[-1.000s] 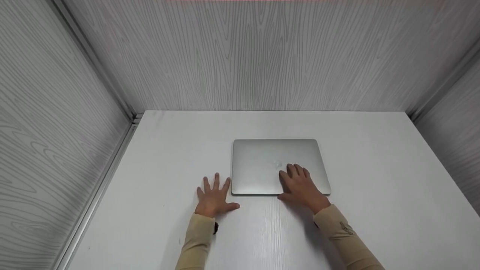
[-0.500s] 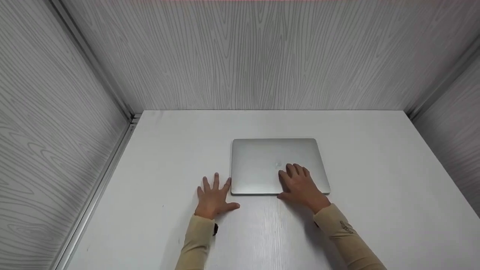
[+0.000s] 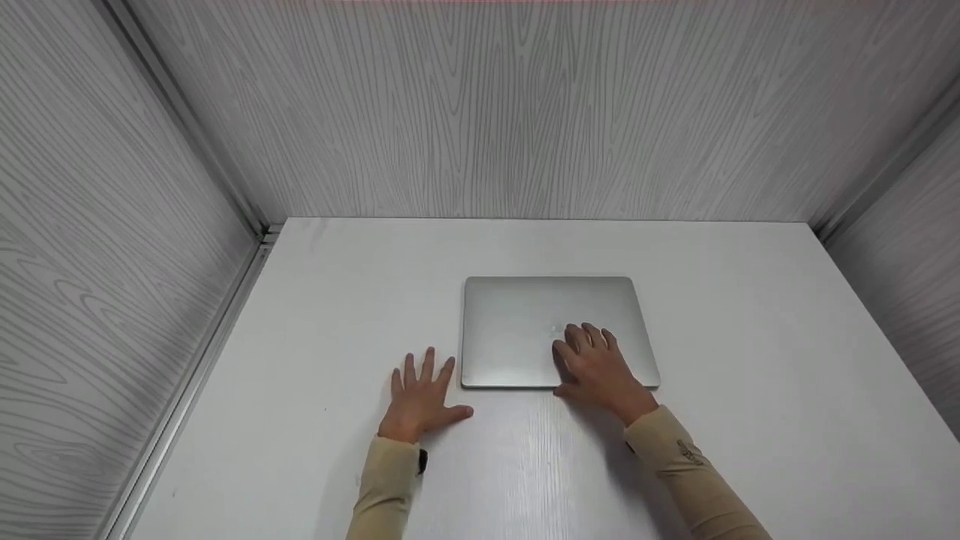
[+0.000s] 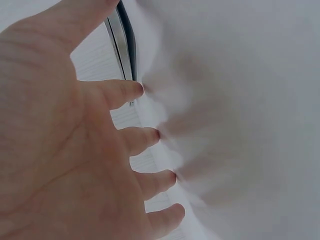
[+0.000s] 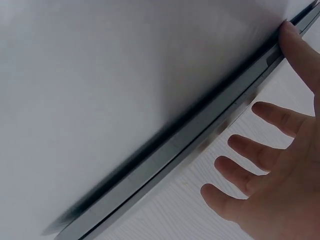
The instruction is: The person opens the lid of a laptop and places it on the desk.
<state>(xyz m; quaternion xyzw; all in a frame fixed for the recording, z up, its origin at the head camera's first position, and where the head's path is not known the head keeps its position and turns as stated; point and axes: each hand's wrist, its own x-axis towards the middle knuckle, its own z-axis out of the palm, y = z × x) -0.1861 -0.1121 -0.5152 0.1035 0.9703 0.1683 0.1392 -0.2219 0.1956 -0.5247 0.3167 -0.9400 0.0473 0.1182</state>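
A closed silver laptop (image 3: 510, 330) lies flat on the white table. Over the right part of its lid is my right hand (image 3: 600, 375), fingers spread and slightly bent, the thumb at the front edge. In the right wrist view the thumb of that hand (image 5: 285, 165) touches the laptop's edge (image 5: 170, 150). My left hand (image 3: 416, 401) rests with fingers spread on the table, just left of the laptop's front left corner. The left wrist view has this hand (image 4: 90, 145) with its fingertips at the table surface, near the laptop's edge (image 4: 122, 40).
The white table (image 3: 360, 292) extends around the laptop. A grey wood-grain panel (image 3: 525, 112) stands behind it, with side panels at left (image 3: 112, 262) and right (image 3: 915, 247). A metal rail runs along the table's left side.
My left hand has shifted slightly left and back toward the body, away from the laptop's corner. The fingers of my right hand have moved slightly on the lid; the laptop stays in place.
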